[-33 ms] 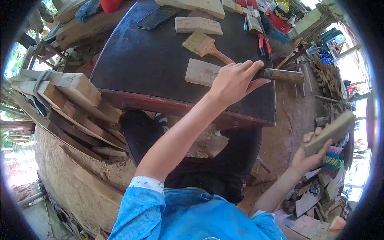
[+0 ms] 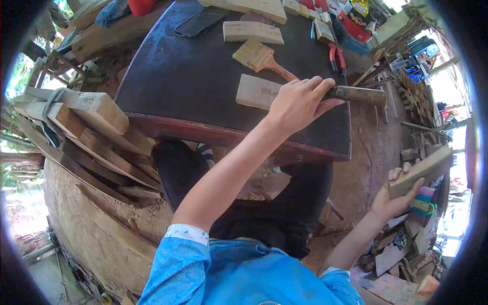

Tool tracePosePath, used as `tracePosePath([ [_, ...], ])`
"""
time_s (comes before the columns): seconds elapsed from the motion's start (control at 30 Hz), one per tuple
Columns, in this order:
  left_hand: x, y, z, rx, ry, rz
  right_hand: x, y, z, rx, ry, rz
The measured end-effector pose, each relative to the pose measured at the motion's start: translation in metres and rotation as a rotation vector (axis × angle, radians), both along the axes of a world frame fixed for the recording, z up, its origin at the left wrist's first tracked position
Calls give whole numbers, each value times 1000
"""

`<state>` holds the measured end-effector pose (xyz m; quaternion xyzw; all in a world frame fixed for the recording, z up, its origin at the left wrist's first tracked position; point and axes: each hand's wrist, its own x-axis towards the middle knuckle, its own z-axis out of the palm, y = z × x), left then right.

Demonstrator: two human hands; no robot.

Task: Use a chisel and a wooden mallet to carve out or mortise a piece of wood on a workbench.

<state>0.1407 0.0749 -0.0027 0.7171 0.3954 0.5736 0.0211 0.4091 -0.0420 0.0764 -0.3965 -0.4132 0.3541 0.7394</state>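
A dark table (image 2: 173, 86) fills the view around 12 o'clock. Just past 3 o'clock, off the table, a wooden block (image 2: 424, 170) sits between the right hand's (image 2: 394, 198) fingers and thumb; it has just edged slightly outward (the only clear shift). At 12 o'clock a flat piece of wood (image 2: 252, 91) lies partly behind the left hand (image 2: 302, 101), with a brush (image 2: 254, 56) beyond. The left hand stays put, gripping a wooden handle (image 2: 361, 96) that reaches toward 2 o'clock, so the active work seems to be the right hand's.
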Motion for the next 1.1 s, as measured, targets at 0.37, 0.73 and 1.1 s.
tracePosePath([
  [0.37, 3, 1, 0, -39, 54, 31, 22, 9, 30, -160, -169, 336],
  [0.73, -2, 4, -3, -64, 76, 49, 1, 28, 4, -430, -15, 429],
  [1.1, -6, 4, -3, -92, 52, 79, -9, 28, -19, -529, -54, 464],
])
